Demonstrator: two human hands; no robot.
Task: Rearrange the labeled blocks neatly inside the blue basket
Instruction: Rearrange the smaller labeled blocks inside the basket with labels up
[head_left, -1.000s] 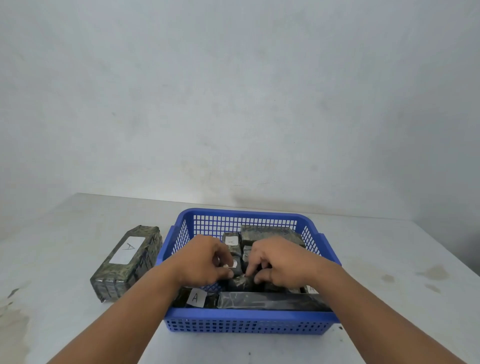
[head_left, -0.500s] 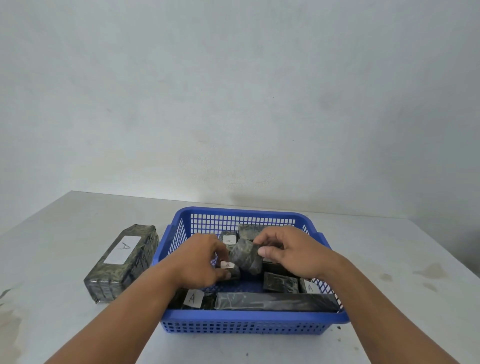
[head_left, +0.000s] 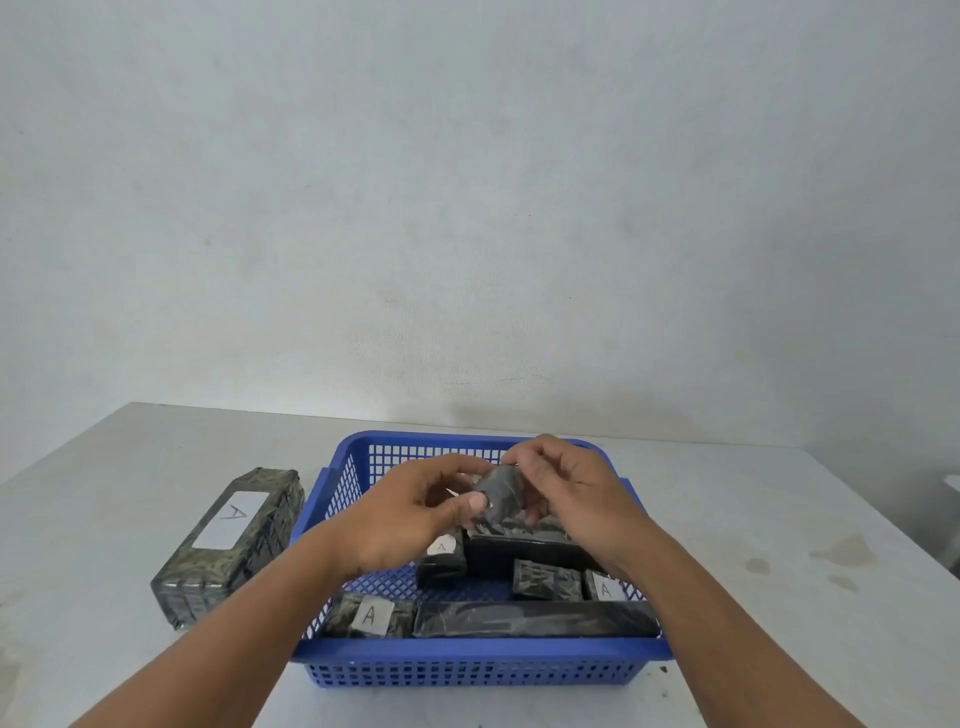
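Note:
A blue mesh basket (head_left: 467, 667) stands on the table in front of me. Over its middle, my left hand (head_left: 410, 514) and my right hand (head_left: 571, 493) together hold one small dark wrapped block (head_left: 500, 493), lifted above the others. Below lie several dark wrapped blocks: one with an "A" label (head_left: 370, 616) at the front left, a long one (head_left: 535, 619) along the front wall, a small one (head_left: 545, 579), a labeled one (head_left: 605, 588) at the right and another labeled one (head_left: 442, 558) under my left hand.
A large camouflage-wrapped block (head_left: 231, 540) with a white "A" label lies on the grey table (head_left: 104, 519) left of the basket, close to its wall. A pale wall rises behind the table. Stains mark the table at the right.
Both hands rose from inside the basket, lifting the small dark block up above the others. The blocks underneath came into view.

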